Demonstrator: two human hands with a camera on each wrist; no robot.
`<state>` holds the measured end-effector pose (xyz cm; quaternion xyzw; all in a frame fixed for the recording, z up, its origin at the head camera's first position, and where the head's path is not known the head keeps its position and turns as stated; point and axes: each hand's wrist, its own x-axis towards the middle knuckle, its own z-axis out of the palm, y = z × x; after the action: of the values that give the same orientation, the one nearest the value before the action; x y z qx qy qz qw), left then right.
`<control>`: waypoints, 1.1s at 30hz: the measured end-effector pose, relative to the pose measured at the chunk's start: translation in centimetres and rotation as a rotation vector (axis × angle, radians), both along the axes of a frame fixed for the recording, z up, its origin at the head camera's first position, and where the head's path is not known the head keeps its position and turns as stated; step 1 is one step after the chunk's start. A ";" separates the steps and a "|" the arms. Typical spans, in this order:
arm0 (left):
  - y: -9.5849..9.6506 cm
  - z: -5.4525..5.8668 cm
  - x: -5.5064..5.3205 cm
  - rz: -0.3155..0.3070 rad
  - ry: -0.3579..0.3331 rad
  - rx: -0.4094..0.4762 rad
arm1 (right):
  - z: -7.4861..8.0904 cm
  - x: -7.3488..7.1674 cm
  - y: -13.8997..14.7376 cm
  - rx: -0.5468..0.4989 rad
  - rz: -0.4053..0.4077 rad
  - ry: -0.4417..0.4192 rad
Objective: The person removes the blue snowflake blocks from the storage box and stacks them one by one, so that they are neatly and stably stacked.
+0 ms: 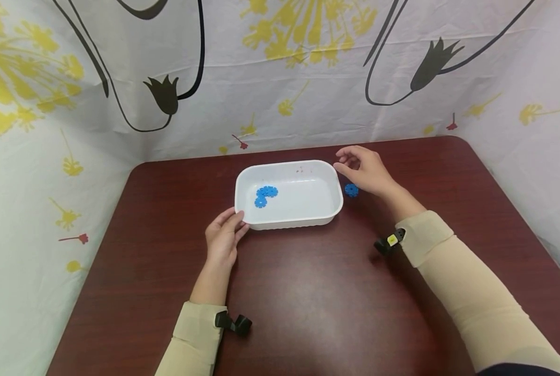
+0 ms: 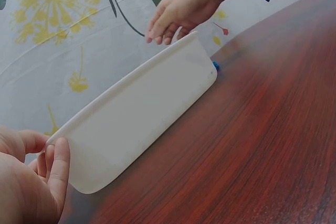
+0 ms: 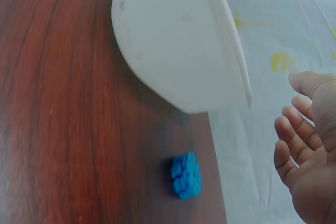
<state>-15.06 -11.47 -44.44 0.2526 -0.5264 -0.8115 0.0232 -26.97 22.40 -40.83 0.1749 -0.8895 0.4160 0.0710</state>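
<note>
Head, tray: the white tray (image 1: 303, 203) sits on the table (image 1: 308, 284).
Head, blue discs: a few blue discs (image 1: 267, 191) lie inside, toward the tray's left end; a blue stack (image 1: 351, 190) sits outside, just beside the right end.
Head, progress: partway, I judge; some discs are in, while the outside stack looks like what is left.
Left wrist, left grip (image 2: 32, 184): thumb and fingers pinch the tray's rim at its near left corner.
Left wrist, right grip (image 2: 181, 17): by the tray's far end; contact with the rim cannot be told.
Right wrist, right grip: released, fingers loosely bent, holding nothing.
Right wrist, blue stack: on the table, apart from the fingers.
</note>
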 end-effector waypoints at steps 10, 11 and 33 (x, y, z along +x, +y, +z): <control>0.0 -0.2 -0.1 0.012 -0.007 0.006 | 0.7 -0.1 -3.0 -0.016 0.062 -0.007; 0.0 -0.2 -0.1 0.013 -0.005 0.006 | 0.6 -0.1 -3.2 -0.018 0.069 -0.006; -0.2 0.0 0.2 -0.006 -0.028 -0.044 | -0.2 -0.1 -8.3 -0.033 0.192 -0.055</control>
<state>-14.91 -11.65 -44.45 0.2619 -0.5453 -0.7961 0.0188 -27.07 14.08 -41.01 0.2464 -0.8635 0.4400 0.0090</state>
